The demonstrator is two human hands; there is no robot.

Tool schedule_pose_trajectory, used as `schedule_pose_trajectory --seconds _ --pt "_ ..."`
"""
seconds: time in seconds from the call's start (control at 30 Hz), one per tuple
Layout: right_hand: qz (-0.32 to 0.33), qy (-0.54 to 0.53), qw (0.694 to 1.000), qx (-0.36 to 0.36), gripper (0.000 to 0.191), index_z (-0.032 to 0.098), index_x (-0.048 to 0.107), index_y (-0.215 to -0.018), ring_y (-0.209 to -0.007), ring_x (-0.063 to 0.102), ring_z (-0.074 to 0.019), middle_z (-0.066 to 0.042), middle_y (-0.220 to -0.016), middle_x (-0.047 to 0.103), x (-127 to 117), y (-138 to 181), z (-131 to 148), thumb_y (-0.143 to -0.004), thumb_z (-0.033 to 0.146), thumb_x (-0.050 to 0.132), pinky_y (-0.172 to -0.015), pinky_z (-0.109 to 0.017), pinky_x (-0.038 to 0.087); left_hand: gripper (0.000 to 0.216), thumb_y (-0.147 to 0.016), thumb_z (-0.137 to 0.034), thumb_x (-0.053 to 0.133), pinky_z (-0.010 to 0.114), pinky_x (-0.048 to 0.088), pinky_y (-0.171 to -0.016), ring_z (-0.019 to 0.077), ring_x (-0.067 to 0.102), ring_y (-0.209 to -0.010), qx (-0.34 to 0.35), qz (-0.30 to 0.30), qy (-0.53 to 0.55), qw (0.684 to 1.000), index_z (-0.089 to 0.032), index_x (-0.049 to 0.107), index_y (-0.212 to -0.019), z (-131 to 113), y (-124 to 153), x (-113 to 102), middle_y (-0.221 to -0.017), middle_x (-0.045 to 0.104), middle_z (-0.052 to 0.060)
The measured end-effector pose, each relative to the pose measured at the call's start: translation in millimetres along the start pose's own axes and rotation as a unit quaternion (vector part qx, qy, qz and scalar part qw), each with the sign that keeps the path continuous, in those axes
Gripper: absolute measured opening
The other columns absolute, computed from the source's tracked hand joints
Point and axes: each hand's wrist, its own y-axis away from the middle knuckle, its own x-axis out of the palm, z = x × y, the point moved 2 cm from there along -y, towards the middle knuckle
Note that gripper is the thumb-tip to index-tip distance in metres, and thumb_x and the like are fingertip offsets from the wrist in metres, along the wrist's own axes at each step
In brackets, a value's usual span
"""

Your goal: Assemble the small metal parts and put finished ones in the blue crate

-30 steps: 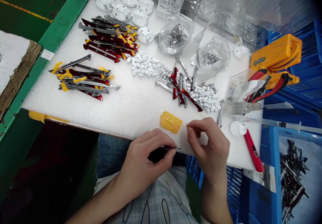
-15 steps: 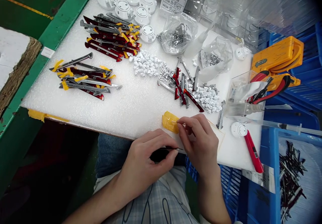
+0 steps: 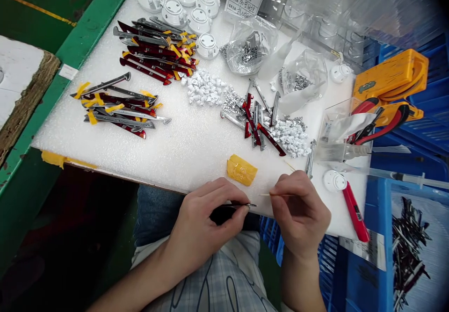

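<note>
Slim dark part (image 3: 251, 205) in hand at its near edge, the white bench (image 3: 185, 153) fills most of my view. Toward its left side I see two piles of red and grey strips with yellow tape, the larger pile (image 3: 157, 52) beyond the smaller pile (image 3: 119, 108). My left grip (image 3: 201, 209) is closed to a pinch, thumb against fingertips on the part, whose dark length shows through the hollow of the hand and whose bright tip juts out to the right. My right grip (image 3: 303, 214) is also pinched, thumb and forefinger meeting on a thin pale stick (image 3: 264, 194). Just beyond both, a glossy yellow patch (image 3: 242, 170) lies on the bench, touched by neither. The stick's tip points left, near the part's tip but apart from it.
</note>
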Motion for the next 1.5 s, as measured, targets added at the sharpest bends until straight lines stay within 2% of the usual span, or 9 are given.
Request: schedule_pose_trajectory --seconds 0.2,0.47,0.83,1.5 --pt "0.038 -0.043 0.998 -0.027 0.015 0.025 0.075 -0.098 -0.067 0.055 -0.017 0.002 -0.077 0.066 -0.3 8.7 -2.6 -0.099 0.01 0.074 -0.058 -0.031 0.046 0.022 -0.093 -0.001 0.068 0.023 0.064 -0.071 0.0143 0.074 -0.07 0.012 -0.008 -0.001 1.0 -0.02 0.077 -0.087 -1.1 -0.5 1.6 -0.08 0.081 -0.001" --pt "0.054 -0.042 0.997 -0.037 0.02 0.024 0.074 -0.1 -0.067 0.055 -0.0149 0.003 -0.078 0.067 0.9 6.6 -0.3 -0.097 0.004 0.072 -0.058 -0.029 0.047 0.023 -0.092 0.0 0.069 0.022 0.064 -0.071 0.014 0.074 -0.07 0.016 -0.011 -0.001 1.0 -0.02 0.077 -0.088 -1.5 0.3 1.2 -0.081 0.081 -0.001" --pt "0.049 -0.048 0.997 -0.021 0.02 0.026 0.075 -0.1 -0.067 0.054 -0.0164 0.002 -0.077 0.066 0.7 10.3 -2.4 -0.098 0.006 0.073 -0.057 -0.033 0.044 0.023 -0.092 0.001 0.069 0.018 0.062 -0.074 0.0119 0.074 -0.072 0.012 -0.018 0.003 1.0 -0.019 0.078 -0.087 -1.2 0.1 1.8 -0.081 0.08 -0.001" --pt "0.036 -0.041 0.998 -0.016 0.018 0.026 0.075 -0.097 -0.065 0.053 -0.0173 0.003 -0.072 0.063 -0.1 11.1 -4.4 -0.097 0.009 0.074 -0.056 -0.033 0.045 0.022 -0.093 0.0 0.07 0.017 0.062 -0.076 0.0113 0.075 -0.073 0.006 -0.011 0.01 1.0 -0.02 0.077 -0.086 -2.2 -1.3 -1.4 -0.081 0.081 -0.002"
